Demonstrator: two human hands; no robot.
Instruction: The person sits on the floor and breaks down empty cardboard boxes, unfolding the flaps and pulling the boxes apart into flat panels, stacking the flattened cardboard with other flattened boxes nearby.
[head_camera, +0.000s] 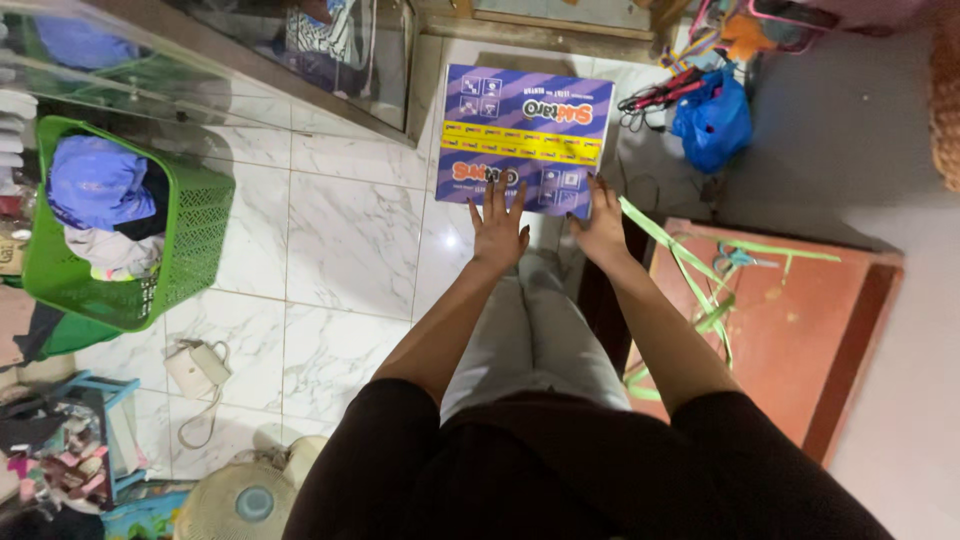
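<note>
While the purple cardboard box (525, 140) (sealed with yellow tape) lies on the marble floor (340, 250) at top centre, the left hand (498, 228) and right hand (601, 225) rest spread-fingered on its near edge, gripping nothing; a green laundry basket (185, 250) sits far left.

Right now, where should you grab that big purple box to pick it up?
Take the purple box by its two short side edges, one hand from each side. It lies flat on the floor and is wide. The left hand and right hand rest only on its near edge.
</note>
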